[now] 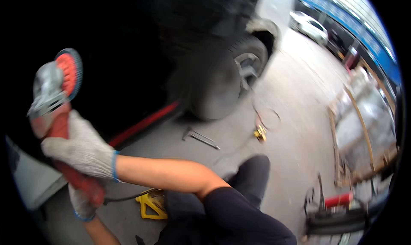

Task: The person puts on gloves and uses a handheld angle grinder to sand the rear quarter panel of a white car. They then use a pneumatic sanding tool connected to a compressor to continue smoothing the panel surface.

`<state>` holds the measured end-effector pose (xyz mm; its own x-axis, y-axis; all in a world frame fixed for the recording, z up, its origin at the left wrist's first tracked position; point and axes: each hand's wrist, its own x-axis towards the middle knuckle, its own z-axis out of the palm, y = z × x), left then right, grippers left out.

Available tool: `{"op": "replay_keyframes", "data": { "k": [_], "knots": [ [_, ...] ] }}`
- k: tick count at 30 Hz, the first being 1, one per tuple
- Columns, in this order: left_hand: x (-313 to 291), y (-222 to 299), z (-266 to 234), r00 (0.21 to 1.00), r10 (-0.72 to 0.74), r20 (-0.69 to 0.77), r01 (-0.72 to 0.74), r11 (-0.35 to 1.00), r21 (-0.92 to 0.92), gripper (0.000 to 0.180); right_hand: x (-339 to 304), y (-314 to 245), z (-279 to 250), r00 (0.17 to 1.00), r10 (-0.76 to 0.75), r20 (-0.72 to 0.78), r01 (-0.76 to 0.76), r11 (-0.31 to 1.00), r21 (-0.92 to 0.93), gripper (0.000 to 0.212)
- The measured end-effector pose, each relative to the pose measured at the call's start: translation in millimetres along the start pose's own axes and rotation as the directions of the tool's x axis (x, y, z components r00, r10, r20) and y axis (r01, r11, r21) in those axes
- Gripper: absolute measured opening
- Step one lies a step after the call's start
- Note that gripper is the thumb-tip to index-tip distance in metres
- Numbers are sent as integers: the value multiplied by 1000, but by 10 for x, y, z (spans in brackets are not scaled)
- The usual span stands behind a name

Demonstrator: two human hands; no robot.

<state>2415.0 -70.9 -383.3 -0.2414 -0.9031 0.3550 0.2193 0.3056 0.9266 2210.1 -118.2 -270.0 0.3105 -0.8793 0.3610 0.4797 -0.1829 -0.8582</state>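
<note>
At the far left of the frame, a smooth, pale panel with a straight edge slants through the lower corner. Just above it, on the left side, is the angle grinder, with a red tubular body and a grey, slotted metal head, its flat round disc orange on the face and dark at the ribbed rim. The left hand, in a pale knitted glove with a blue cuff, is at the grinder's rear end; its fingers are mostly hidden, so how firmly they close cannot be told. The right hand, gloved alike, is wrapped round the body behind the head. A thin black cord trails from the rear toward an angular yellow frame at lower center.

A glossy red strip edges the dark area above. A slim metal tool lies on the grey floor, near a rubber tyre at upper center. Right of it sits a small yellow object beside a thin looping cable.

At upper right are a white car and a blue banner whose pale lettering is too blurred to read; below, shiny film wraps a bulky load in a wooden frame.
</note>
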Motion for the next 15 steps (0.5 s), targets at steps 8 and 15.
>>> {"op": "replay_keyframes", "data": {
  "k": [8, 15],
  "knots": [
    [520, -177, 1138, 992, 2, -129, 111, 502, 858, 77, -253, 187, -575, 853, -192, -485, 71, 964, -258, 39],
    [517, -316, 1443, 998, -65, -13, 44, 510, 859, 78, -567, 216, -1079, 879, -103, -466, 153, 986, 71, 55]
  ]
}}
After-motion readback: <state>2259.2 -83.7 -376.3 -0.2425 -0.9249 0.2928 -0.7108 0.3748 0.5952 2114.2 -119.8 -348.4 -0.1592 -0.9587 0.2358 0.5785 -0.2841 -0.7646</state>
